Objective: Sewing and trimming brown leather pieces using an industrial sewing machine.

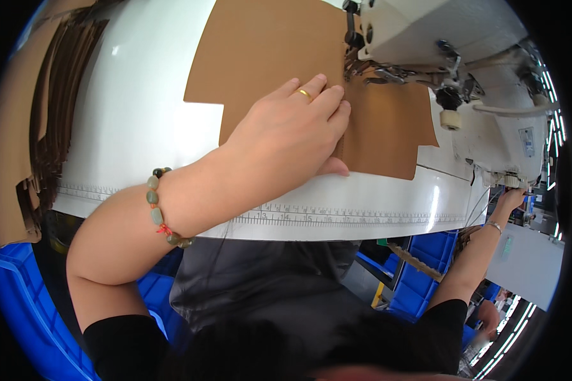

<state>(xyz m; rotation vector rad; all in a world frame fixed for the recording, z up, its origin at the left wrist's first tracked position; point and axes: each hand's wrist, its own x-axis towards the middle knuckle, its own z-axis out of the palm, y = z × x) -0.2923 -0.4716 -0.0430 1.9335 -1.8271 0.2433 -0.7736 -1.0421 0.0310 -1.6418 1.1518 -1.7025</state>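
Observation:
My left hand [299, 124] lies flat on a brown leather-like panel [267, 44], its fingers stretched out and pressing the sheet down near a seam line. A gold ring sits on one finger and a bead bracelet [154, 206] circles the wrist. The panel has notched corners and runs under the needle area [356, 66] of a white sewing machine [426, 28], just beyond my fingertips. Far to the right, my right hand [513, 199] reaches up to the end of the machine, by a small ribbed wheel [511, 181]. Its fingers are too small and partly hidden to read.
A stack of brown cut panels [51, 108] stands at the left of the white worktable [133, 127]. A printed ruler [311, 216] follows the table's near edge. Blue crates [19, 298] sit below at the left, with more blue bins [422, 273] below right.

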